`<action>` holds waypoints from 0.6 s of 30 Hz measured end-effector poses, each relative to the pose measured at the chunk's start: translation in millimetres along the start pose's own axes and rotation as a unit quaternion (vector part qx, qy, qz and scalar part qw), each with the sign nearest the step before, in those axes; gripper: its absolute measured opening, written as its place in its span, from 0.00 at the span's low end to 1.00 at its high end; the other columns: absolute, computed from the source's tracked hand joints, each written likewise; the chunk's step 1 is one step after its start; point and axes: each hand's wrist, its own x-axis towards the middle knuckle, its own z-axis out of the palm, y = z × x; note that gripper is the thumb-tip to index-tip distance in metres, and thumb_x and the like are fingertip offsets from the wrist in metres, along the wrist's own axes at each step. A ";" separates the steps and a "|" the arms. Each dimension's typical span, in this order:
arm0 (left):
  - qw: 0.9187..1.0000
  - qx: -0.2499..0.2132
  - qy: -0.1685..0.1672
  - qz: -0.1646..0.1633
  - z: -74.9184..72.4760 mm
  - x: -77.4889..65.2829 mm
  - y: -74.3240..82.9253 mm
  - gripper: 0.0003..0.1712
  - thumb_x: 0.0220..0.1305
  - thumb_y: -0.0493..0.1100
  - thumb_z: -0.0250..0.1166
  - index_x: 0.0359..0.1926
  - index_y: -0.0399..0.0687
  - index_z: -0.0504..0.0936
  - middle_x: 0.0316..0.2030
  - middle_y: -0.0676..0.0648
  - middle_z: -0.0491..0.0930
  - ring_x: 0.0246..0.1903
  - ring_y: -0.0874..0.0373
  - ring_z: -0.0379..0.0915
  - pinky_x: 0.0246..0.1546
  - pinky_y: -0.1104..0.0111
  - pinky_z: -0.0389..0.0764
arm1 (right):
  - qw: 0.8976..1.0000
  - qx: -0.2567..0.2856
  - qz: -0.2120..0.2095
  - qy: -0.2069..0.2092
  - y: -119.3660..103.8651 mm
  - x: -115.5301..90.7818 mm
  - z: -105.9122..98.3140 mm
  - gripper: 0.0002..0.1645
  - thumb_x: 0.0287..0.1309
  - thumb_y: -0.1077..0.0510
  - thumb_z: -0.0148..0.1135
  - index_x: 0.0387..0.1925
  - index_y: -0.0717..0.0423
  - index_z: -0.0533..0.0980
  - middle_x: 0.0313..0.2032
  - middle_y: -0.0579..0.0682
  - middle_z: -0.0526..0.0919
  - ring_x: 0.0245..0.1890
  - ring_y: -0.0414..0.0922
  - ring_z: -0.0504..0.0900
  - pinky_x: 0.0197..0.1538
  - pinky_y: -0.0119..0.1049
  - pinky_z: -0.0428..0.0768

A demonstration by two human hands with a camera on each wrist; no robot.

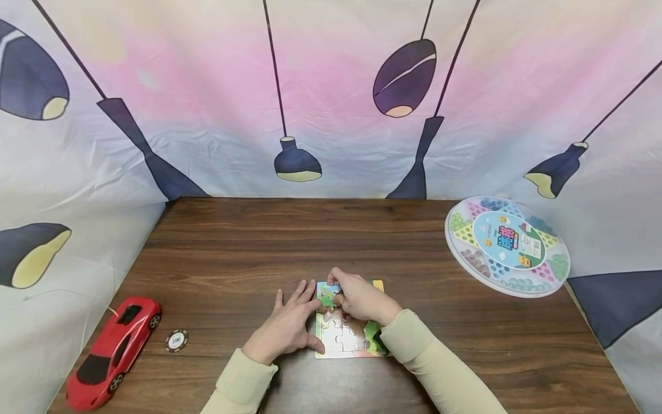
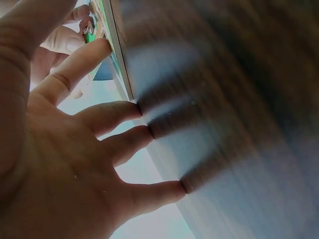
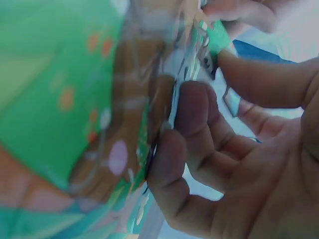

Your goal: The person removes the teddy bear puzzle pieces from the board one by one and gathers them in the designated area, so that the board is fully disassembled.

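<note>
A jigsaw puzzle (image 1: 343,340) with a glossy picture lies on the table before me, its upper part mostly covered by my hands. My left hand (image 1: 284,326) is spread along the puzzle's left side, thumb at the lower left corner and index finger at the left edge. In the left wrist view its other fingertips (image 2: 183,187) rest on the table. Bent over the top of the puzzle, my right hand (image 1: 366,299) pinches a green puzzle piece (image 3: 218,39) between thumb and fingers; the piece is partly hidden. Its other fingertips (image 3: 168,154) touch the puzzle surface.
A red toy car (image 1: 111,356) stands at the left edge of the table, with a black and white chip (image 1: 177,340) numbered 100 beside it. At the far right lies a round board game box (image 1: 468,253). A printed cloth (image 1: 227,115) hangs behind and around the table.
</note>
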 end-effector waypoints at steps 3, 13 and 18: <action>1.000 0.000 -0.003 -0.001 0.9 0.5 -0.1 0.39 0.32 0.60 0.80 0.49 0.51 0.81 0.72 0.33 0.53 0.73 0.38 0.43 0.59 0.27 0.41 | 1.000 0.004 0.013 0.008 -1.1 -1.9 1.7 0.10 0.66 0.64 0.57 0.46 0.53 0.68 0.27 0.47 0.78 0.16 0.38 0.74 0.23 0.32 0.74; 1.000 -0.002 0.003 0.005 2.8 2.3 -0.8 0.35 0.32 0.59 0.80 0.44 0.53 0.80 0.71 0.32 0.54 0.72 0.38 0.43 0.59 0.27 0.41 | 0.996 0.059 -0.010 0.073 -0.4 -22.8 -11.8 0.09 0.66 0.57 0.59 0.47 0.47 0.75 0.25 0.48 0.75 0.18 0.43 0.77 0.22 0.33 0.75; 1.000 -0.011 0.004 0.005 2.6 1.5 -1.8 0.35 0.32 0.58 0.81 0.45 0.54 0.81 0.72 0.32 0.53 0.72 0.38 0.42 0.58 0.27 0.40 | 0.992 0.070 -0.024 0.107 8.3 -42.7 -23.5 0.07 0.64 0.56 0.62 0.44 0.44 0.78 0.24 0.47 0.77 0.20 0.42 0.76 0.24 0.33 0.76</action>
